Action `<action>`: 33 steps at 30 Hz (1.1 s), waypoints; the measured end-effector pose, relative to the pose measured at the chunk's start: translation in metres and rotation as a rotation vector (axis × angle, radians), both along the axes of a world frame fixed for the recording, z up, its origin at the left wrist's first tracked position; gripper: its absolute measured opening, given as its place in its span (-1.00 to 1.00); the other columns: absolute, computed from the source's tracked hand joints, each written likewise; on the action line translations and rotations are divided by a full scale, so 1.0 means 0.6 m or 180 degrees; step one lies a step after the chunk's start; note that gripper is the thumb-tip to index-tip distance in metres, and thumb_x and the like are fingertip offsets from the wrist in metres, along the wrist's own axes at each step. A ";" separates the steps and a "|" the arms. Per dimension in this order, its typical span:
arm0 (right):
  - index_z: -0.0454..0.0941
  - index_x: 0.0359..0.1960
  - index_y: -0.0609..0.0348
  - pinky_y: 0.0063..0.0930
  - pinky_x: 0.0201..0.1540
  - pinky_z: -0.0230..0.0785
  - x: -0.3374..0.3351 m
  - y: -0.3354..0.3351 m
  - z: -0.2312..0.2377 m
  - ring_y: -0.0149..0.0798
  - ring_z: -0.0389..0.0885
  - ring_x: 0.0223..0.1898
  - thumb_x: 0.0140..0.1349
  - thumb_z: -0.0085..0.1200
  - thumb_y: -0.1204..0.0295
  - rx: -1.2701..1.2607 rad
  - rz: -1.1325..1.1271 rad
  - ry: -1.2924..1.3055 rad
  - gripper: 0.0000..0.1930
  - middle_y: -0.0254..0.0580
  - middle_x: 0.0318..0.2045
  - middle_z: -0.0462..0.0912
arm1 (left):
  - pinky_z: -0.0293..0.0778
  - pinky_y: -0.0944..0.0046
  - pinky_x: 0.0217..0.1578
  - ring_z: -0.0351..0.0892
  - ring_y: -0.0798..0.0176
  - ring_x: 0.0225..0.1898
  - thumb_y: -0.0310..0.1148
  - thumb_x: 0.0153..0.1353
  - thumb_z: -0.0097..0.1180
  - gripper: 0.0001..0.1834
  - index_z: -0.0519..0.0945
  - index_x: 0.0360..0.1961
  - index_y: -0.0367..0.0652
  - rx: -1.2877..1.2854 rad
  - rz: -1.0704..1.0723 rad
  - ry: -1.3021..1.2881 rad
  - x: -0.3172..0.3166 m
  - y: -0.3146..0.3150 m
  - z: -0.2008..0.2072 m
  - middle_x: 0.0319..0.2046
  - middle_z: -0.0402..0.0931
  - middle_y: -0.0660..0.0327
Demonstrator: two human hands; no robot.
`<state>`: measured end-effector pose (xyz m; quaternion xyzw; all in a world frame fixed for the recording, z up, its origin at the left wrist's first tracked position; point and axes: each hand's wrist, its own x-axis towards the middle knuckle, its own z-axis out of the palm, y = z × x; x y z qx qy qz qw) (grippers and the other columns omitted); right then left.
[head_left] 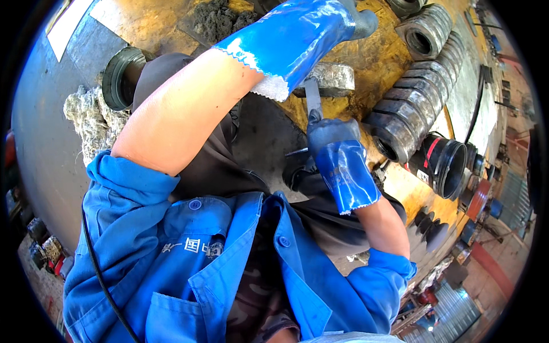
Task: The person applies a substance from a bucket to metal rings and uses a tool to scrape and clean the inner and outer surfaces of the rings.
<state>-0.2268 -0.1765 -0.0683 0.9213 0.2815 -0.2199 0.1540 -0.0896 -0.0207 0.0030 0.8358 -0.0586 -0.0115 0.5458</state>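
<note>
Both my hands wear blue rubber gloves with dark grey palms and fingers. My left hand (363,24) reaches out across the oil-stained yellow surface to the top of the view; its fingers are mostly hidden, and whether they hold anything does not show. My right hand (333,132) is closed around the lower end of a flat metal blade (313,96) that points away from me. The blade's far end lies against or just over a thick, worn metal block (336,79) beneath my left forearm. Its handle, if any, is inside my fist.
A row of thick metal rings (420,94) lies on its side at right, with another ring stack (424,31) beyond. A black bucket (445,166) lies nearby. At left are an open tin (118,80) and frayed fibre waste (96,121). Dark greasy matter (220,20) sits far off.
</note>
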 end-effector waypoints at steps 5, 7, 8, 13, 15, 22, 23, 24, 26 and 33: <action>0.56 -0.11 0.21 -0.22 -0.36 0.44 0.001 0.003 0.008 -0.15 0.71 -0.36 0.25 -0.01 0.45 -0.0099 0.0240 -0.0028 -0.78 -0.17 -0.43 0.71 | 0.43 0.09 0.12 0.54 -0.13 0.09 -0.11 0.10 0.09 -0.31 0.44 0.19 -0.37 -0.0072 -0.0144 0.0022 -0.006 0.018 0.027 0.04 0.53 -0.21; 0.56 -0.10 0.21 -0.21 -0.37 0.44 0.001 0.005 0.010 -0.16 0.71 -0.38 0.28 -0.04 0.46 -0.0060 0.0316 0.0003 -0.78 -0.19 -0.44 0.70 | 0.43 0.08 0.12 0.54 -0.13 0.09 -0.11 0.10 0.10 -0.30 0.42 0.20 -0.38 -0.0077 0.0022 -0.0010 -0.004 0.016 0.012 0.05 0.53 -0.21; 0.57 -0.10 0.21 -0.20 -0.38 0.43 0.000 0.008 0.008 -0.16 0.70 -0.39 0.29 -0.05 0.46 -0.0072 0.0283 0.0024 -0.78 -0.20 -0.45 0.70 | 0.43 0.09 0.13 0.54 -0.13 0.09 -0.12 0.10 0.10 -0.29 0.41 0.21 -0.38 -0.0086 -0.0057 0.0077 -0.006 0.023 0.020 0.05 0.53 -0.22; 0.61 -0.17 0.15 -0.23 -0.45 0.41 0.008 0.008 -0.020 -0.23 0.71 -0.41 0.24 0.00 0.43 -0.0065 0.0357 -0.0293 -0.81 -0.22 -0.47 0.70 | 0.44 0.09 0.07 0.55 -0.12 0.05 -0.14 0.13 0.08 -0.33 0.41 0.18 -0.42 -0.0250 -0.0063 -0.0121 -0.024 0.035 0.018 0.02 0.53 -0.24; 0.61 -0.18 0.12 -0.23 -0.44 0.42 0.017 0.022 -0.020 -0.22 0.71 -0.43 0.24 0.01 0.42 -0.0165 0.0328 -0.0336 -0.82 -0.25 -0.51 0.70 | 0.45 0.09 0.02 0.56 -0.09 0.02 -0.14 0.15 0.05 -0.37 0.43 0.14 -0.44 -0.0218 -0.0239 0.0049 -0.024 0.051 0.028 -0.01 0.53 -0.26; 0.60 -0.17 0.08 -0.18 -0.38 0.44 0.011 0.032 -0.044 -0.23 0.72 -0.39 0.27 -0.03 0.42 0.0015 0.0590 -0.0313 -0.82 -0.29 -0.47 0.72 | 0.47 0.07 -0.28 0.61 -0.05 -0.30 -0.18 0.15 0.01 -0.50 0.52 -0.09 -0.47 -0.0238 -0.0386 -0.0010 -0.045 0.097 0.068 -0.35 0.59 -0.21; 0.60 -0.18 0.08 -0.20 -0.37 0.44 0.011 0.036 -0.046 -0.23 0.72 -0.39 0.28 -0.03 0.42 -0.0095 0.0487 -0.0337 -0.82 -0.30 -0.47 0.72 | 0.47 0.07 -0.30 0.61 -0.05 -0.33 -0.18 0.15 0.01 -0.51 0.53 -0.11 -0.47 -0.0292 -0.0404 0.0008 -0.046 0.094 0.064 -0.37 0.59 -0.21; 0.60 -0.18 0.08 -0.21 -0.36 0.44 0.008 0.044 -0.049 -0.23 0.72 -0.39 0.28 -0.03 0.42 -0.0204 0.0382 -0.0361 -0.82 -0.31 -0.47 0.71 | 0.48 0.07 -0.29 0.62 -0.05 -0.32 -0.17 0.15 0.01 -0.51 0.53 -0.12 -0.47 -0.0374 -0.0379 0.0032 -0.046 0.090 0.058 -0.36 0.59 -0.21; 0.61 -0.19 0.06 -0.22 -0.34 0.45 0.009 0.043 -0.059 -0.23 0.73 -0.38 0.28 -0.03 0.42 -0.0329 0.0220 -0.0320 -0.82 -0.30 -0.46 0.71 | 0.49 0.06 -0.27 0.62 -0.07 -0.29 -0.17 0.14 0.03 -0.50 0.54 -0.10 -0.45 -0.0379 -0.0259 -0.0021 -0.040 0.078 0.044 -0.34 0.60 -0.22; 0.53 -0.02 0.07 -0.14 -0.30 0.53 0.059 -0.015 -0.093 -0.16 0.72 -0.31 0.38 -0.16 0.42 0.0092 0.0644 -0.0149 -0.76 -0.16 -0.36 0.71 | 0.54 0.05 -0.11 0.64 -0.15 -0.16 -0.16 0.10 0.09 -0.46 0.56 0.03 -0.33 0.0077 0.0306 -0.0112 -0.024 0.056 0.046 -0.21 0.62 -0.20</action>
